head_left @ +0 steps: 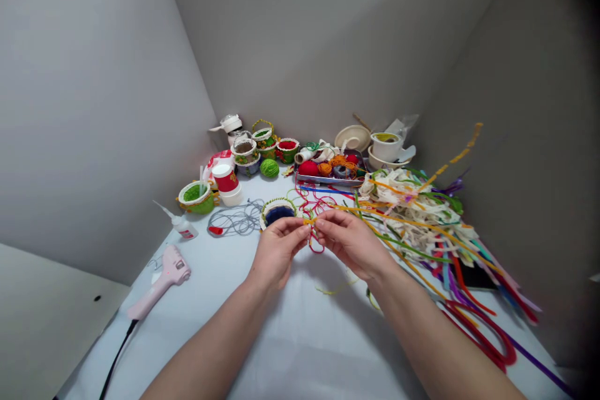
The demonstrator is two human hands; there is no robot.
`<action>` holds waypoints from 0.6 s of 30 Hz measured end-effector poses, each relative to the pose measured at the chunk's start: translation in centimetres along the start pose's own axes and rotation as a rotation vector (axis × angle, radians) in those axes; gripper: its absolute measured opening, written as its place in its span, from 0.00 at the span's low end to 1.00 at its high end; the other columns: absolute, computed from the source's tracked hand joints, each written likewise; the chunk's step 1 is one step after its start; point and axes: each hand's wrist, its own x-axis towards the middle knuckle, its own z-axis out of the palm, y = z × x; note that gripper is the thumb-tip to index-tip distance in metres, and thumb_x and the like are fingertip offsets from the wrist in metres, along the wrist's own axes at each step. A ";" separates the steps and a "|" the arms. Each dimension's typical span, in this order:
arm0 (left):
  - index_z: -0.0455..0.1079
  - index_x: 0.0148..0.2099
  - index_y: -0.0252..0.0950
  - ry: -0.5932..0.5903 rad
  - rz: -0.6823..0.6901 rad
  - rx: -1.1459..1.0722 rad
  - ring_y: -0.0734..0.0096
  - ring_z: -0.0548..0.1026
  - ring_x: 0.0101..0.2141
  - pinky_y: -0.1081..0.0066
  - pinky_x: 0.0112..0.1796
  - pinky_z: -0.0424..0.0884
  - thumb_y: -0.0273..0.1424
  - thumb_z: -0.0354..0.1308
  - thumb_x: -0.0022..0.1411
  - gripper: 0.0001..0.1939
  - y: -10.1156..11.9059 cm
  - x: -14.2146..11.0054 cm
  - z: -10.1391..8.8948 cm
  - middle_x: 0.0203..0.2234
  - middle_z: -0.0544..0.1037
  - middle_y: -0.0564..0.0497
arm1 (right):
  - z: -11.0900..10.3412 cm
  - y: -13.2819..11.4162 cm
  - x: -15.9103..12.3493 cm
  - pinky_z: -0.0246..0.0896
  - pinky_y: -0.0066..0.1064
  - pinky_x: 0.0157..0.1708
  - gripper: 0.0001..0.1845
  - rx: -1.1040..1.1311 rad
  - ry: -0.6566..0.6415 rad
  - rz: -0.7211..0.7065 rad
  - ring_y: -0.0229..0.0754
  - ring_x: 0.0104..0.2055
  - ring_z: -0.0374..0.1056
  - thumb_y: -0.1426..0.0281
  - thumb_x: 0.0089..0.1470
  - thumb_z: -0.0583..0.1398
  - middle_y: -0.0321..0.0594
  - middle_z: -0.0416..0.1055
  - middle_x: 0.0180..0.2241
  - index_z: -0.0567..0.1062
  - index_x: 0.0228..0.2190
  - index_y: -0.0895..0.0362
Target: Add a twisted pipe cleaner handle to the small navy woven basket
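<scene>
My left hand (281, 247) and my right hand (349, 240) meet over the middle of the table, both closed in a fingertip pinch. Between them is a short bit of a yellow-orange pipe cleaner (309, 221), most of it hidden by the fingers. Just beyond my left hand stands a small basket (277, 211) with a dark blue inside and a green-and-white rim. Loose pink-red yarn (317, 200) lies tangled behind the fingertips. Long yellow strips run right from behind my right hand; whether they join the held piece I cannot tell.
On the left lie a pink glue gun (162, 281), a glue bottle (182, 227) and grey cord (241, 219). Small decorated baskets (244, 151) and a green yarn ball (269, 168) stand behind. A tray of yarn (328, 180) sits at the back. Tangled strips (412, 206) cover the right side.
</scene>
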 end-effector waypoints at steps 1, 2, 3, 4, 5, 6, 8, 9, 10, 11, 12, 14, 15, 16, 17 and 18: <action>0.73 0.32 0.31 0.001 0.009 0.003 0.79 0.72 0.25 0.77 0.30 0.69 0.29 0.73 0.39 0.17 0.0 -0.1 0.1 0.23 0.76 0.53 | -0.1 0.1 0.1 0.54 0.27 0.26 0.13 0.023 -0.008 0.012 0.32 0.24 0.62 0.66 0.37 0.71 0.32 0.68 0.22 0.75 0.25 0.56; 0.72 0.32 0.31 0.002 0.017 0.001 0.80 0.72 0.25 0.77 0.30 0.69 0.29 0.73 0.39 0.17 0.0 -0.1 0.2 0.23 0.75 0.54 | -0.1 0.3 0.2 0.52 0.27 0.25 0.13 0.048 -0.015 0.024 0.32 0.23 0.61 0.66 0.37 0.71 0.32 0.68 0.22 0.75 0.25 0.56; 0.72 0.31 0.32 0.003 0.022 -0.006 0.80 0.72 0.25 0.78 0.30 0.68 0.30 0.73 0.39 0.17 0.0 -0.1 0.2 0.22 0.75 0.54 | -0.1 0.4 0.3 0.51 0.27 0.24 0.13 0.076 -0.020 0.033 0.32 0.23 0.60 0.67 0.37 0.72 0.31 0.68 0.22 0.75 0.25 0.56; 0.72 0.31 0.32 0.005 0.023 -0.016 0.80 0.71 0.25 0.78 0.30 0.68 0.30 0.73 0.38 0.16 -0.1 -0.2 0.3 0.22 0.75 0.54 | -0.1 0.6 0.5 0.51 0.27 0.24 0.13 0.107 -0.021 0.041 0.31 0.23 0.60 0.67 0.37 0.72 0.31 0.67 0.22 0.75 0.26 0.56; 0.72 0.30 0.32 0.008 0.021 -0.028 0.80 0.71 0.25 0.78 0.30 0.68 0.30 0.73 0.38 0.17 -0.1 -0.1 0.3 0.22 0.75 0.54 | -0.1 0.8 0.6 0.51 0.27 0.25 0.13 0.138 -0.021 0.048 0.31 0.23 0.59 0.67 0.37 0.72 0.31 0.67 0.22 0.75 0.26 0.56; 0.71 0.30 0.31 0.013 0.016 -0.040 0.81 0.71 0.24 0.78 0.29 0.68 0.30 0.73 0.38 0.17 -0.1 -0.1 0.3 0.22 0.75 0.54 | -0.1 1.0 0.6 0.51 0.27 0.25 0.13 0.165 -0.020 0.056 0.31 0.24 0.59 0.68 0.37 0.72 0.30 0.67 0.22 0.75 0.26 0.56; 0.72 0.30 0.31 0.019 0.005 -0.060 0.81 0.71 0.24 0.79 0.28 0.67 0.30 0.73 0.37 0.17 -0.2 -0.1 0.2 0.23 0.75 0.54 | 0.1 1.2 0.6 0.50 0.27 0.26 0.14 0.202 -0.014 0.070 0.32 0.24 0.59 0.68 0.37 0.72 0.30 0.67 0.22 0.74 0.26 0.56; 0.72 0.30 0.31 0.019 -0.002 -0.067 0.81 0.71 0.24 0.79 0.29 0.67 0.29 0.73 0.37 0.17 -0.2 0.0 0.2 0.23 0.75 0.54 | 0.2 1.3 0.6 0.50 0.27 0.26 0.14 0.213 -0.009 0.077 0.32 0.25 0.59 0.68 0.37 0.72 0.30 0.67 0.22 0.74 0.26 0.56; 0.72 0.31 0.31 0.014 -0.010 -0.073 0.80 0.71 0.25 0.79 0.29 0.68 0.29 0.73 0.38 0.17 -0.3 0.0 0.2 0.23 0.76 0.53 | 0.3 1.3 0.5 0.49 0.27 0.26 0.14 0.219 -0.006 0.084 0.32 0.25 0.59 0.67 0.36 0.72 0.30 0.67 0.23 0.74 0.26 0.56; 0.73 0.31 0.31 0.007 -0.017 -0.080 0.80 0.72 0.25 0.78 0.29 0.68 0.29 0.73 0.38 0.17 -0.3 0.0 0.2 0.23 0.76 0.53 | 0.4 1.4 0.5 0.48 0.27 0.25 0.15 0.222 0.001 0.089 0.32 0.25 0.59 0.67 0.36 0.72 0.30 0.67 0.23 0.74 0.26 0.55; 0.73 0.31 0.30 -0.001 -0.021 -0.086 0.80 0.72 0.25 0.78 0.30 0.68 0.29 0.73 0.38 0.16 -0.3 0.0 0.2 0.23 0.76 0.52 | 0.5 1.4 0.4 0.48 0.27 0.25 0.15 0.224 0.011 0.093 0.32 0.25 0.59 0.67 0.36 0.72 0.30 0.67 0.23 0.73 0.26 0.55; 0.73 0.31 0.30 -0.006 -0.025 -0.101 0.80 0.72 0.25 0.78 0.30 0.69 0.29 0.73 0.39 0.16 -0.4 0.0 0.2 0.22 0.76 0.52 | 0.7 1.5 0.3 0.47 0.27 0.25 0.16 0.237 0.040 0.097 0.33 0.26 0.59 0.67 0.35 0.72 0.30 0.68 0.25 0.73 0.26 0.55; 0.73 0.31 0.30 -0.001 -0.027 -0.109 0.80 0.72 0.25 0.78 0.30 0.69 0.29 0.73 0.39 0.16 -0.4 0.0 0.2 0.22 0.76 0.52 | 0.9 1.5 0.3 0.47 0.27 0.25 0.16 0.250 0.060 0.097 0.33 0.27 0.59 0.67 0.34 0.72 0.30 0.68 0.25 0.73 0.26 0.54; 0.74 0.31 0.30 0.007 -0.029 -0.116 0.80 0.72 0.25 0.78 0.30 0.69 0.28 0.73 0.38 0.16 -0.4 -0.1 0.2 0.22 0.76 0.52 | 1.0 1.6 0.3 0.48 0.26 0.26 0.17 0.268 0.081 0.097 0.33 0.27 0.59 0.67 0.33 0.72 0.30 0.68 0.25 0.73 0.26 0.54; 0.74 0.31 0.30 0.014 -0.030 -0.123 0.80 0.73 0.25 0.78 0.30 0.69 0.28 0.73 0.38 0.16 -0.4 -0.1 0.3 0.22 0.77 0.52 | 1.1 1.7 0.2 0.48 0.26 0.26 0.17 0.287 0.099 0.098 0.33 0.26 0.59 0.67 0.32 0.73 0.30 0.68 0.25 0.73 0.26 0.54; 0.74 0.31 0.30 0.020 -0.031 -0.128 0.80 0.73 0.25 0.78 0.30 0.69 0.28 0.73 0.38 0.16 -0.5 -0.1 0.3 0.22 0.77 0.52 | 1.2 1.8 0.2 0.47 0.26 0.26 0.18 0.306 0.110 0.101 0.33 0.26 0.59 0.68 0.32 0.73 0.29 0.68 0.25 0.73 0.26 0.54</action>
